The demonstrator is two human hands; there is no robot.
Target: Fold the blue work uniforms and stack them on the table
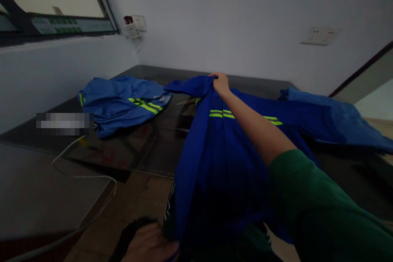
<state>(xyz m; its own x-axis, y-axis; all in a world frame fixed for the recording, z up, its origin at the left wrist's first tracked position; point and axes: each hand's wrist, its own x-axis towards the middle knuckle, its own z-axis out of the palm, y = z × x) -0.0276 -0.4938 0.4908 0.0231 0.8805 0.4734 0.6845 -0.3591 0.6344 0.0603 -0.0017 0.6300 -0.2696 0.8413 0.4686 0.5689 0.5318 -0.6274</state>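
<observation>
A dark blue work jacket [239, 147] with yellow-green stripes is spread over the table and hangs down its near edge. My right hand [220, 83] reaches across to the far end and is closed on the fabric near the collar or shoulder. Low in the view, my left hand [150, 243] grips the jacket's bottom left corner. Between the two hands the left edge of the cloth is folded over in a long strip. My right forearm covers part of the stripes.
A lighter blue garment [123, 102] with yellow-green stripes lies crumpled on the dark table [147, 155] to the left. More blue cloth [353, 118] lies at the right. A white cable [82, 176] trails off the left side. Sockets [321, 35] are on the wall.
</observation>
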